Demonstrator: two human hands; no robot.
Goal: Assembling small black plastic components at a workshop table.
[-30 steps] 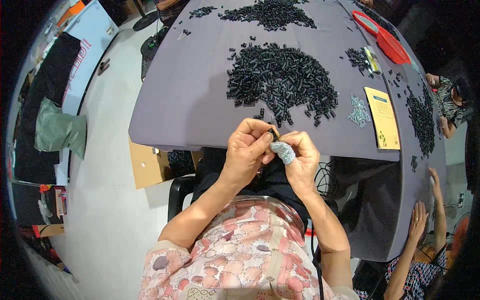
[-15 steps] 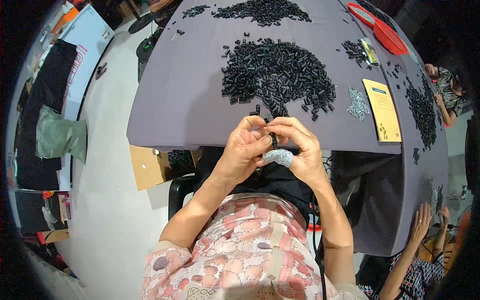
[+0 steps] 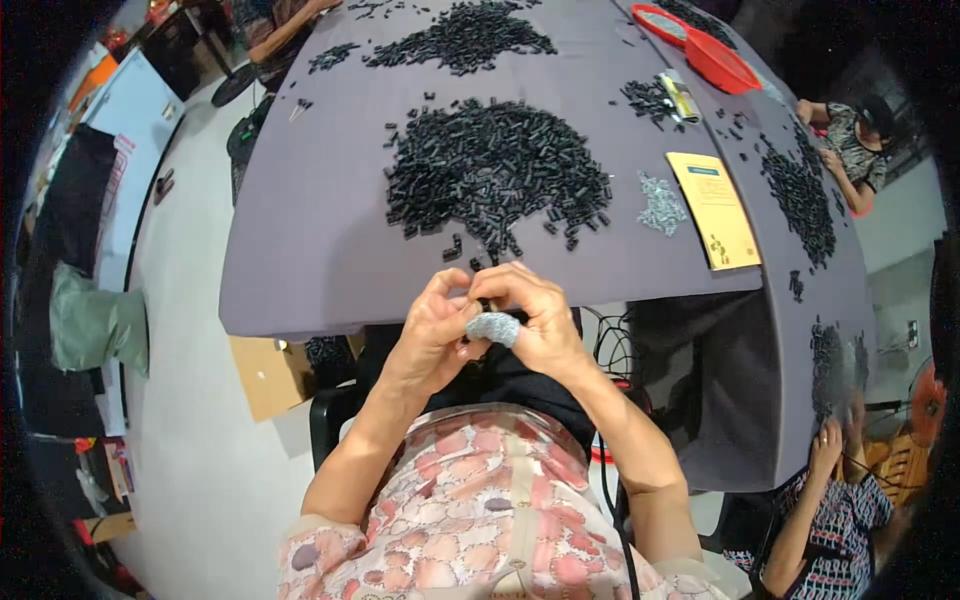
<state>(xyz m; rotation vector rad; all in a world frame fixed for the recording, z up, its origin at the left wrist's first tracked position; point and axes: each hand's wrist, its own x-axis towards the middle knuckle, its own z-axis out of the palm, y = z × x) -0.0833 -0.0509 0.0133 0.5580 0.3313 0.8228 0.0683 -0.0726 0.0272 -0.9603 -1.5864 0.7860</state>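
Observation:
My left hand (image 3: 432, 328) and my right hand (image 3: 532, 320) meet just off the near edge of a grey table (image 3: 310, 240). Together their fingertips pinch a small black part (image 3: 483, 304). A grey cloth cot (image 3: 494, 328) covers one fingertip; I cannot tell which hand it belongs to. Just beyond my hands, on the table, lies a big heap of small black parts (image 3: 495, 175).
More black heaps (image 3: 462, 35) lie at the far side and at the right (image 3: 800, 195). A yellow card (image 3: 714, 208), a small pile of silvery bits (image 3: 661, 204) and red trays (image 3: 718, 60) are on the right. Other people sit at the right (image 3: 850, 150) and lower right (image 3: 830, 500). A cardboard box (image 3: 268, 372) stands under the table.
My hands stay together at the table's edge, fingers shifting slightly around the small black part. The view has tilted so the table sits lower in the picture.

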